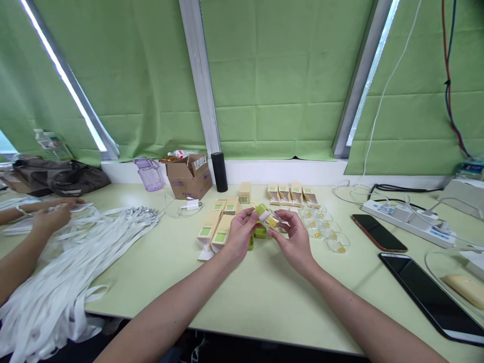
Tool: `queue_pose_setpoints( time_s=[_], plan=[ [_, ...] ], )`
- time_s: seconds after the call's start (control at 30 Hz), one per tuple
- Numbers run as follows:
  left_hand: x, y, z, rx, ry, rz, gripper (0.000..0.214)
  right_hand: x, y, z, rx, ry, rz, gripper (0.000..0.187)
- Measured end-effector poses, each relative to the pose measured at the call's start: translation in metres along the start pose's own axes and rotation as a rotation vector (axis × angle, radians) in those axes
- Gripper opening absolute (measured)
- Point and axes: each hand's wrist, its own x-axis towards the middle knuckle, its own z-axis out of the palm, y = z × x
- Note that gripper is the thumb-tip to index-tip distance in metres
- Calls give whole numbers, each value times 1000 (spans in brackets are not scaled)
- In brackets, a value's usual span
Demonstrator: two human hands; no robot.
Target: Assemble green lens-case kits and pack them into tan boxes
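My left hand [241, 234] pinches a small green cap [260, 208] with a white part under it. Fingers of my right hand [297, 243] grip a small clear plastic container [270, 220] with something yellow inside. Cap and container meet at an angle between the two hands; whether they are joined I cannot tell. Below them, several green pieces [260, 232] lie on the table, partly hidden by my fingers. To the right are several clear containers [338, 243] with yellow spots. Cream boxes with green labels [206, 231] lie beside my left hand.
More cream boxes [291, 195] stand at the back. Behind them are a cardboard box [189, 181], a black cylinder [219, 172] and a purple jug [148, 174]. White straps [79, 262] and another person's hands [51, 218] are left; phones [379, 232] and a power strip [408, 222] right.
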Motion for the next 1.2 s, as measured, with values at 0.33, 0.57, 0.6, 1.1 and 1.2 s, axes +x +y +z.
queue_pose_setpoints(
  time_s=[0.33, 0.57, 0.6, 1.1, 1.2],
  plan=[
    [3, 7, 0, -126, -40, 10, 40, -1, 1, 0, 34, 22, 22, 43],
    [9, 18, -9, -345, -47, -138, 12, 1, 1, -1, 41, 62, 40, 43],
    [9, 18, -9, -347, -39, -149, 13, 0, 0, -1, 40, 56, 36, 43],
    [3, 0, -3, -145, 48, -7, 47, -6, -4, 4, -69, 7, -29, 39],
    [2, 0, -2, -116, 59, 13, 47, -7, -4, 5, -76, -2, -10, 41]
  ],
)
